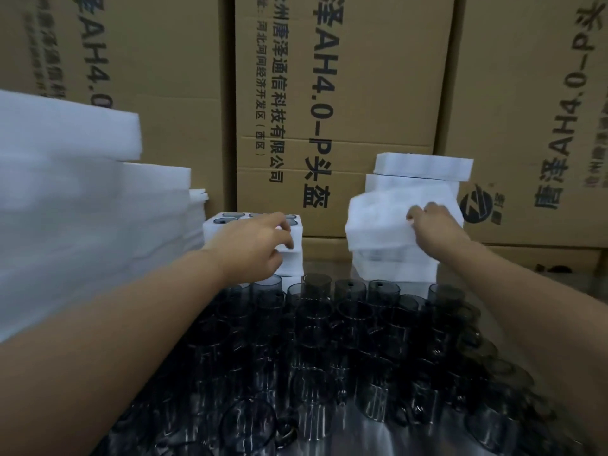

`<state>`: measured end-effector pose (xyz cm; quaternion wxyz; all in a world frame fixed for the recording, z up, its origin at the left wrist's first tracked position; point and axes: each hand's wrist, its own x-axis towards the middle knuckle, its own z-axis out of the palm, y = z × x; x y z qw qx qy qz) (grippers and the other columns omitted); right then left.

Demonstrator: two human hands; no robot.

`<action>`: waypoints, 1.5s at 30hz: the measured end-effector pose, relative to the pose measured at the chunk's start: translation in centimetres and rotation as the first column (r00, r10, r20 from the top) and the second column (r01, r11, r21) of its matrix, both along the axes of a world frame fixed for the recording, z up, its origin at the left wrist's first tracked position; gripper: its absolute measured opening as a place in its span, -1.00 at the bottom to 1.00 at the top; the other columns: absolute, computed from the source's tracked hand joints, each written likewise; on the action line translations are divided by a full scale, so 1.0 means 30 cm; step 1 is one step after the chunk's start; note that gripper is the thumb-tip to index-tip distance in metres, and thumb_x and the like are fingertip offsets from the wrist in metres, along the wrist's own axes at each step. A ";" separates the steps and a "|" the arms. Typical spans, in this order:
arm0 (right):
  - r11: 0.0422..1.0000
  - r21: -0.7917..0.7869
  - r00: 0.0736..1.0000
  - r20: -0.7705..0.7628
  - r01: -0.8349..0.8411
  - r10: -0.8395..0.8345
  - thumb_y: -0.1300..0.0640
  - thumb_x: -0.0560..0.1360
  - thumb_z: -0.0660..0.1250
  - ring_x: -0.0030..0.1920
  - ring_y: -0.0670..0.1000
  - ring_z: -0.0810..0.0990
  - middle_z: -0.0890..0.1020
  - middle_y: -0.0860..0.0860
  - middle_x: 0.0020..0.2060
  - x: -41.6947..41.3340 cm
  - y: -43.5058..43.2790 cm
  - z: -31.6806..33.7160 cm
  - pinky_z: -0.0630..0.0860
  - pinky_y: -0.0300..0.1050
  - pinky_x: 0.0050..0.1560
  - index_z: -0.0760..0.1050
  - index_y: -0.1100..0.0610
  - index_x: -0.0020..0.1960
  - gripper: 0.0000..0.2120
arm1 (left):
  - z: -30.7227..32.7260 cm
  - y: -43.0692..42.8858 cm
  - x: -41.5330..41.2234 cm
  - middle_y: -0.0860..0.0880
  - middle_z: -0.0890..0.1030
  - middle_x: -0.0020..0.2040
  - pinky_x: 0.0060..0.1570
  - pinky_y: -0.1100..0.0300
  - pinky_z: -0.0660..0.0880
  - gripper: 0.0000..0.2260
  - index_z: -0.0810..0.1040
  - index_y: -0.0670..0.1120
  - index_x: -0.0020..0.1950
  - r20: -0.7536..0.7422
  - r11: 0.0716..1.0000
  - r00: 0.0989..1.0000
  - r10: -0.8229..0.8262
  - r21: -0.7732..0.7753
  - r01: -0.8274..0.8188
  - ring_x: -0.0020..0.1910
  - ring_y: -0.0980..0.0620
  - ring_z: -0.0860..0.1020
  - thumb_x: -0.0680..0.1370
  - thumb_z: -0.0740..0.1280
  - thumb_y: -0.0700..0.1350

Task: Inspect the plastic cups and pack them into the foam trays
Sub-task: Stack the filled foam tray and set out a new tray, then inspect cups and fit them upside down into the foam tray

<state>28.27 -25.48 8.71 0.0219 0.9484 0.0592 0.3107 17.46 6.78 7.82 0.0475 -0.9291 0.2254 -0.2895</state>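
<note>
Several dark, see-through plastic cups (316, 330) stand crowded on the table in front of me. Behind them on the left sits a white foam tray (214, 227) with cups in its holes. My left hand (255, 245) grips that tray's right front corner, fingers curled over the edge. On the right stands a stack of white foam trays (394, 268). My right hand (434, 225) pinches a blurred foam tray (375, 218) held tilted in front of that stack.
A tall pile of white foam sheets (72, 199) fills the left side. Brown cardboard boxes (329, 93) with printed text form a wall right behind the trays. More foam pieces (424, 166) top the right stack.
</note>
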 end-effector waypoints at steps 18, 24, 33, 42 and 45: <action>0.820 -0.068 0.773 0.296 -0.568 0.560 0.05 0.42 0.15 -0.07 -0.03 0.33 0.48 0.14 -0.12 -0.930 0.018 -0.123 0.26 -0.16 -0.01 0.50 0.32 0.20 -0.53 | -0.005 -0.233 -0.603 -0.01 0.54 0.09 -0.01 0.11 0.35 -0.31 0.39 0.01 0.38 0.250 0.966 0.934 -0.254 0.112 0.233 0.00 -0.03 0.50 0.36 0.21 0.37; 0.794 -0.112 0.775 0.174 -0.598 0.608 0.09 0.36 0.24 -0.12 0.04 0.41 0.50 0.12 -0.17 -1.101 0.036 -0.321 0.40 -0.04 -0.10 0.57 0.30 0.12 -0.58 | -0.164 -0.215 -0.740 0.13 0.60 0.07 -0.21 0.19 0.28 -0.51 0.14 0.29 0.33 -0.203 0.965 0.959 -0.197 0.133 0.226 0.01 0.08 0.54 0.45 0.05 0.39; 0.819 -0.040 0.820 -0.002 -0.572 0.573 0.16 0.18 0.40 -0.34 -0.01 0.50 0.51 0.01 -0.25 -1.229 0.023 -0.485 0.36 -0.26 -0.29 0.62 0.11 0.05 -0.58 | -0.311 -0.230 -0.829 0.07 0.56 0.16 -0.02 0.13 0.36 -0.61 0.23 0.18 0.41 -0.335 0.899 0.860 -0.383 0.079 0.431 0.07 0.00 0.50 0.59 0.13 0.18; 0.832 -0.101 0.838 -0.049 -0.545 0.543 0.21 0.04 0.38 -0.43 0.01 0.50 0.53 0.00 -0.33 -1.256 -0.012 -0.474 0.40 -0.24 -0.47 0.67 0.07 -0.07 -0.55 | -0.365 -0.263 -0.850 0.06 0.59 0.11 0.05 0.08 0.45 -0.63 0.24 0.20 0.36 -0.404 0.883 0.798 -0.447 -0.059 0.465 0.02 0.04 0.52 0.57 0.12 0.19; 0.836 -0.091 0.841 -0.080 -0.541 0.536 0.17 0.06 0.39 -0.40 -0.02 0.52 0.54 -0.02 -0.30 -1.253 -0.010 -0.470 0.43 -0.23 -0.41 0.66 0.05 -0.04 -0.55 | -0.371 -0.263 -0.831 0.08 0.58 0.15 0.06 0.13 0.44 -0.63 0.26 0.21 0.37 -0.427 0.894 0.795 -0.431 -0.080 0.442 0.04 0.07 0.51 0.56 0.15 0.19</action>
